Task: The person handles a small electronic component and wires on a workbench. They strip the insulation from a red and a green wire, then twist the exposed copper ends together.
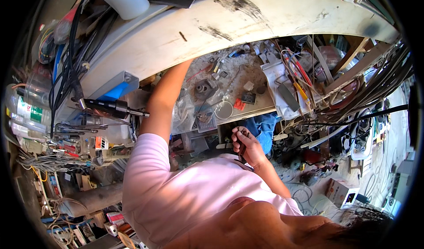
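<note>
My left forearm (173, 87) reaches forward over the cluttered bench (240, 74) and passes beneath a broad cream panel. That panel hides my left hand, so its fingers and anything in them cannot be seen. Close to my chest, at the bench's near edge, my right hand (248, 146) is closed with its fingers curled. A slim dark thing (241, 151) shows below the curled fingers; its kind cannot be made out. Beyond this hand lie a round clear dish (224, 110), a small orange-red piece (239, 104) and a dark block (248, 98). Blue cloth (264, 132) hangs beside it.
The cream panel (269, 17) spans the space above the bench. A black pointed tool (110, 108) juts out near my left arm. Cables (362, 83) hang in bundles on the right. Tools and wires crowd the left, and a white carton (341, 192) stands on the floor.
</note>
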A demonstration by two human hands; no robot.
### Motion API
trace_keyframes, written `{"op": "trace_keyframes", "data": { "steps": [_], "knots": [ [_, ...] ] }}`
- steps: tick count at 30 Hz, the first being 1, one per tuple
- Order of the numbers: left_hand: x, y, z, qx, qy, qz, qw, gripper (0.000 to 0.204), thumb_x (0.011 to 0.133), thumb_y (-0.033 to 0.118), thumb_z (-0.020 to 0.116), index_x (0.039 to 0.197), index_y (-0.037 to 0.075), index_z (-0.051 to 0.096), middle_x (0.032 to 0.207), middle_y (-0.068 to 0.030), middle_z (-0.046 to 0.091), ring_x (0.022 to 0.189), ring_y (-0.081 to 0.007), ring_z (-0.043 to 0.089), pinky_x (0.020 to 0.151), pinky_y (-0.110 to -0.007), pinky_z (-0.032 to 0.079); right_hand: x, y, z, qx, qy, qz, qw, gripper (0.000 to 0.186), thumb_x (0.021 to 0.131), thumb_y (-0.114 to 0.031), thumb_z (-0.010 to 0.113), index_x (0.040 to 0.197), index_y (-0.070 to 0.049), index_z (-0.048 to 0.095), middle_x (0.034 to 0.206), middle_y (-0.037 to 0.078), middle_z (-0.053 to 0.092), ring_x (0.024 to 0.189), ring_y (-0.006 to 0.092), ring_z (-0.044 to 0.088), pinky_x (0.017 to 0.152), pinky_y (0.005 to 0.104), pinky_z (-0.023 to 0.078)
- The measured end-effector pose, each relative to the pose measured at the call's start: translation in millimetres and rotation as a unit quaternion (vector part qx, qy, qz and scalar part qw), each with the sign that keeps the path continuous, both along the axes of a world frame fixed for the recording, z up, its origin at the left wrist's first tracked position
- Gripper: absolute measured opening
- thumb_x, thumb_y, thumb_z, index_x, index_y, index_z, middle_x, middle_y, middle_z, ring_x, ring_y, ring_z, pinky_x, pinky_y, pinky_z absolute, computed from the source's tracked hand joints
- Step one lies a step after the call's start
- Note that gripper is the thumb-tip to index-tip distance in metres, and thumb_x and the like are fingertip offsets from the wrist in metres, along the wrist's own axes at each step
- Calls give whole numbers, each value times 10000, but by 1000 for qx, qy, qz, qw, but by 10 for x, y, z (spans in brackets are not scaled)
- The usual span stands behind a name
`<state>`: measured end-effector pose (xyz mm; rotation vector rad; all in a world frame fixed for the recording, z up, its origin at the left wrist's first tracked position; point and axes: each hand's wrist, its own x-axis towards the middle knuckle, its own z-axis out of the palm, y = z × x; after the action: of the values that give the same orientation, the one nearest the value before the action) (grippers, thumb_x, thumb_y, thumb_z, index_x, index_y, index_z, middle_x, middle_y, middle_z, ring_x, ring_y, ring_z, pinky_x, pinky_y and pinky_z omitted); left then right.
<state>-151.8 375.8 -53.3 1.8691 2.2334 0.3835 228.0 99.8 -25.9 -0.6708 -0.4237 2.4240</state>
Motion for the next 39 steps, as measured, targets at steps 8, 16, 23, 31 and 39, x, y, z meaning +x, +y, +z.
{"op": "trace_keyframes", "data": {
  "steps": [8,16,23,31,39],
  "knots": [
    [165,-531,271,58,-109,-81,989,347,900,349,575,1071,48,598,998,-107,641,920,-214,592,797,-366,476,-21,79,66,-26,18,14,999,160,969,-192,493,1087,-86,498,788,-16,438,593,61,367,507,190,305],
    [1625,-2229,1118,-408,-540,-92,730,262,973,379,483,1071,141,531,716,96,352,601,-16,296,498,-175,241,-175,199,204,148,-104,-105,978,279,909,-175,621,1120,-20,526,689,-58,420,494,16,335,431,176,269],
    [1786,-2306,989,-426,-596,-77,676,210,985,332,477,1016,139,553,724,105,335,589,-6,261,479,-169,199,-195,159,180,137,-126,-197,963,169,882,-163,660,961,-46,567,634,-67,438,475,18,325,416,191,246],
    [1911,-2251,913,-484,-550,-95,673,277,961,335,524,1120,117,587,781,95,432,599,-21,300,504,-183,247,-58,190,128,86,-84,-214,969,163,882,-190,658,890,-77,541,630,-31,461,482,44,355,431,200,272],
    [1573,-1283,1123,-63,-18,-218,974,196,865,300,596,934,118,617,790,-135,636,755,-298,625,674,-413,485,212,240,49,28,-23,-219,975,110,952,-226,505,933,-120,481,834,-3,476,612,66,407,464,188,290]
  ]
}}
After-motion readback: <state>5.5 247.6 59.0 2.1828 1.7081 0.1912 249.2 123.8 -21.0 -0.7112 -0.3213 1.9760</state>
